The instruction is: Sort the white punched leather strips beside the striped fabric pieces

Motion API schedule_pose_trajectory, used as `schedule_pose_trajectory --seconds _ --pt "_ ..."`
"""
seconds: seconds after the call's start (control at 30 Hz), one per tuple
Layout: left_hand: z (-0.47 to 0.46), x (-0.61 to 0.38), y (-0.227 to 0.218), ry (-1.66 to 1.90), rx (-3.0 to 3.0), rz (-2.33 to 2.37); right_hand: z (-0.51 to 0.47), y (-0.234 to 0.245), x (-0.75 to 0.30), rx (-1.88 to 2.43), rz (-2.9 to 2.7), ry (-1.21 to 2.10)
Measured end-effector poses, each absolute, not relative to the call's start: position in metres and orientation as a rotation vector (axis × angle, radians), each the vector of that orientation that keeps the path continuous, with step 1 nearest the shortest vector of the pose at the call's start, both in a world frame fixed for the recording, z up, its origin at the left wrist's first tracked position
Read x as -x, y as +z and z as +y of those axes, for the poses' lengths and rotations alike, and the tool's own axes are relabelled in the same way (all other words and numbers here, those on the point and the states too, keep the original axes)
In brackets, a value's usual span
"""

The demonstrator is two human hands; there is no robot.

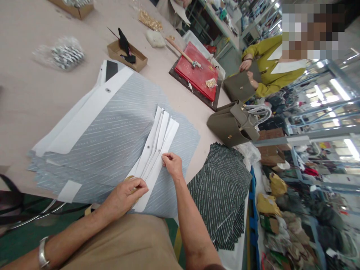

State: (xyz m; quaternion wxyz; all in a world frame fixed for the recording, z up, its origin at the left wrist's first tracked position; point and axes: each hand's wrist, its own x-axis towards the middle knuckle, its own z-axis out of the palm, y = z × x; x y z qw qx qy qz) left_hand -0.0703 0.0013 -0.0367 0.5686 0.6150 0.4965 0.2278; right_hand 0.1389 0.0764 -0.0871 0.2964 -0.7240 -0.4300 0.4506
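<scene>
In front of me lies a fanned stack of grey-blue lining fabric [118, 123] with printed lines and white edge bands. Several white strips [167, 133] stand out in folds on top, with small dark metal snaps [148, 147] set in them. My left hand [129, 193] is closed in a pinch over the lower end of the strips; something yellowish shows by its fingers. At the strips' right edge, my right hand [173, 164] has thumb and index finger pressed together. What either pinch holds is too small or hidden to tell.
Dark striped fabric pieces [225, 195] lie to the right, below olive handbags [229, 125]. Farther back are a hammer [182, 54] on a red pad [194, 71], a cardboard tray [136, 62] and a bag of silver parts [67, 56]. Across the table, a person in a yellow-green top [264, 62] handles a bag.
</scene>
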Motion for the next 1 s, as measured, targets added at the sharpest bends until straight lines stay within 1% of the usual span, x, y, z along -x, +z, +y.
schedule_pose_trajectory --seconds 0.1,0.17,0.2,0.33,0.5,0.67,0.83,1.0 --pt "0.002 0.071 -0.036 0.532 -1.432 1.155 0.082 -0.081 -0.149 2.123 -1.357 1.026" --pt "0.003 0.072 -0.035 0.527 -1.430 1.147 0.083 -0.078 -0.157 2.239 -1.396 0.921" --pt "0.003 0.072 -0.035 0.526 -1.430 1.142 0.083 -0.077 -0.160 2.268 -1.364 0.929" --pt "0.002 0.073 -0.036 0.535 -1.431 1.130 0.072 -0.077 -0.153 2.155 -1.267 1.080" --pt "-0.002 0.074 -0.036 0.536 -1.434 1.145 0.056 -0.075 -0.123 2.120 -1.600 0.839" --pt "-0.008 0.071 -0.030 0.506 -1.414 1.139 0.060 -0.069 -0.114 2.191 -1.698 0.817" --pt "-0.014 0.066 -0.021 0.476 -1.364 1.134 0.056 -0.061 -0.129 2.243 -1.553 0.823" --pt "-0.019 0.065 -0.024 0.461 -1.351 1.124 0.024 -0.043 -0.198 2.188 -1.360 0.551"
